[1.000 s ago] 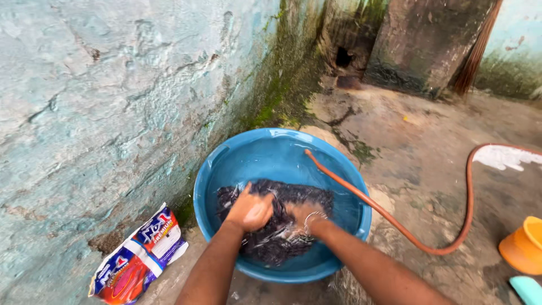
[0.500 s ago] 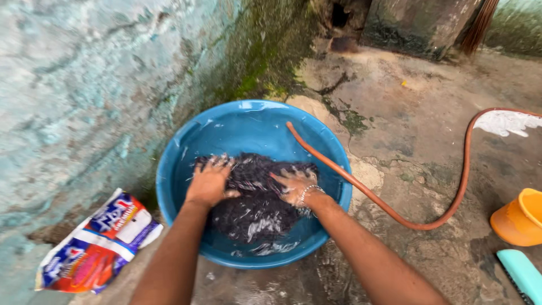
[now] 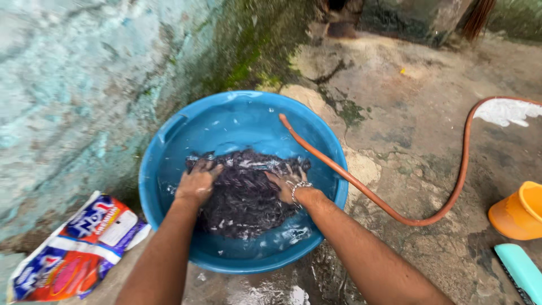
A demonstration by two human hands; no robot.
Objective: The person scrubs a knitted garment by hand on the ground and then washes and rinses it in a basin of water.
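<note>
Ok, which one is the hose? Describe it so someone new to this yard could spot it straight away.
Start at the big round blue basin by the mossy painted wall, where both hands press a dark wet cloth. The hose hangs over the basin's right rim and loops across the concrete ground. It is the only long, thin, reddish-brown line here, unlike the squat orange bucket nearby.

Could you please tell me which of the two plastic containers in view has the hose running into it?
The big blue basin by the wall: the orange hose enters over its rim. The small orange container at the right edge stands apart from it.
</note>
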